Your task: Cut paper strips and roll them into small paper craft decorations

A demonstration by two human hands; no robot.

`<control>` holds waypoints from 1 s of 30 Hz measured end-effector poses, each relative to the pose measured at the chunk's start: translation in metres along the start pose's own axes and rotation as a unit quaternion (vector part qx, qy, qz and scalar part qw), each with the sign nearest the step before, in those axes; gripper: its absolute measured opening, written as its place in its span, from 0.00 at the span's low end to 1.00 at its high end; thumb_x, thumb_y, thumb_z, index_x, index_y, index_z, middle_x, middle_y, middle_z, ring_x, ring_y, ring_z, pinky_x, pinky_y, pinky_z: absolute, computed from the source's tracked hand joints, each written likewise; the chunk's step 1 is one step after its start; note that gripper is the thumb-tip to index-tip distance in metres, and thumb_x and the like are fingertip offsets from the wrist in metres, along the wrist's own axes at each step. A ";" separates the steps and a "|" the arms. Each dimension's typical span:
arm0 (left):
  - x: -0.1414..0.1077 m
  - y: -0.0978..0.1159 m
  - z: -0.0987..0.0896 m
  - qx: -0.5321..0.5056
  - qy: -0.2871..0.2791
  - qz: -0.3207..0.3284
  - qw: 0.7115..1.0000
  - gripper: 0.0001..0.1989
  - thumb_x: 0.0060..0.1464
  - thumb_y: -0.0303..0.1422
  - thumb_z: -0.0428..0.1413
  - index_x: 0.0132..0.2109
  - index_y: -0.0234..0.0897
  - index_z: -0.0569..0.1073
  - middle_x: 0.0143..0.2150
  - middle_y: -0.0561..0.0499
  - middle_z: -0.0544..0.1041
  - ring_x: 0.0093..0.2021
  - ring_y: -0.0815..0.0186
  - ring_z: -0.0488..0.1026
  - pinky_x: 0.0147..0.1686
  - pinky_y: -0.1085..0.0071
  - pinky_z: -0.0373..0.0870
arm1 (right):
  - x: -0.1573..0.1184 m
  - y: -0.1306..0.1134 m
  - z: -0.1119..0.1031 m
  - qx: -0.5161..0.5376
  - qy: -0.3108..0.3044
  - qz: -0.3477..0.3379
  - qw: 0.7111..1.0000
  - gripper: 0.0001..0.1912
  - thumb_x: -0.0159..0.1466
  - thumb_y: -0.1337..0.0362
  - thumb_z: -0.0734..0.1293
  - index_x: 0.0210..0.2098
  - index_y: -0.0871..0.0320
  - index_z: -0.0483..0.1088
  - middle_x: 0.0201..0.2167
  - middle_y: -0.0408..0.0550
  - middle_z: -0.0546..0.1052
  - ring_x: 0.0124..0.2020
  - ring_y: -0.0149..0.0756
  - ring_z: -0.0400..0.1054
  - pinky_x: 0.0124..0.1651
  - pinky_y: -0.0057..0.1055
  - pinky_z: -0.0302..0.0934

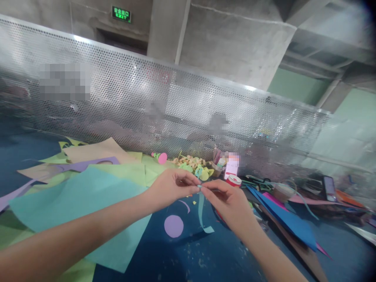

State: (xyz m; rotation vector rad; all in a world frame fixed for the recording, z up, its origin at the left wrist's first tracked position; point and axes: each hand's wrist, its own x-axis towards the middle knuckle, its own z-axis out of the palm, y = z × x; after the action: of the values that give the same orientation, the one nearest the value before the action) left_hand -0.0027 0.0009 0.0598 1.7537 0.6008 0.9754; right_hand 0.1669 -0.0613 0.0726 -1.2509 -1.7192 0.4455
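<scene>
Between my two hands, held above the dark blue table, is a light blue paper strip (201, 211); its lower end hangs down and curls outward. My left hand (173, 186) pinches the upper part with thumb and fingertips. Close against it, the thumb and forefinger of my right hand (227, 197) pinch the same spot. The exact fold or join there is hidden by the fingertips. Below lies a purple paper circle (173, 226), with a thin purple curved scrap (185, 206) near it.
Large turquoise paper (96, 199) lies on green and tan sheets at left. Behind my hands are a pile of curled paper pieces (192, 161), a pink round piece (162, 158) and a red can (234, 180). Blue paper (284, 219) and a phone (329, 188) lie right. A perforated metal screen (117, 90) stands behind.
</scene>
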 end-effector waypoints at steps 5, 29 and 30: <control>-0.001 -0.001 0.001 0.002 0.008 0.005 1.000 0.09 0.46 0.34 0.59 0.36 0.36 0.75 0.30 0.51 0.76 0.30 0.69 0.72 0.32 0.73 0.68 | -0.001 -0.002 -0.002 -0.001 0.001 -0.004 1.000 0.10 0.58 0.58 0.64 0.31 0.57 0.73 0.30 0.47 0.76 0.33 0.36 0.70 0.37 0.31 0.65; -0.003 0.010 -0.004 -0.084 -0.112 -0.060 0.988 0.08 0.49 0.33 0.58 0.36 0.35 0.74 0.31 0.54 0.72 0.32 0.72 0.68 0.36 0.74 0.65 | 0.000 -0.006 -0.013 0.082 -0.106 0.130 0.982 0.13 0.59 0.52 0.62 0.30 0.57 0.68 0.23 0.39 0.63 0.25 0.27 0.55 0.28 0.24 0.50; -0.003 0.011 -0.004 -0.088 -0.120 -0.064 0.987 0.08 0.49 0.33 0.58 0.37 0.35 0.74 0.31 0.54 0.71 0.32 0.72 0.67 0.36 0.74 0.65 | 0.000 -0.005 -0.013 0.082 -0.108 0.126 0.983 0.14 0.59 0.52 0.62 0.30 0.57 0.68 0.24 0.39 0.64 0.26 0.28 0.56 0.29 0.24 0.51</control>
State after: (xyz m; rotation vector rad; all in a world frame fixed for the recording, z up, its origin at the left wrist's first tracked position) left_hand -0.0086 -0.0032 0.0695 1.6240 0.4518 0.6945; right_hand 0.1748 -0.0659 0.0824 -1.3437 -1.6674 0.8828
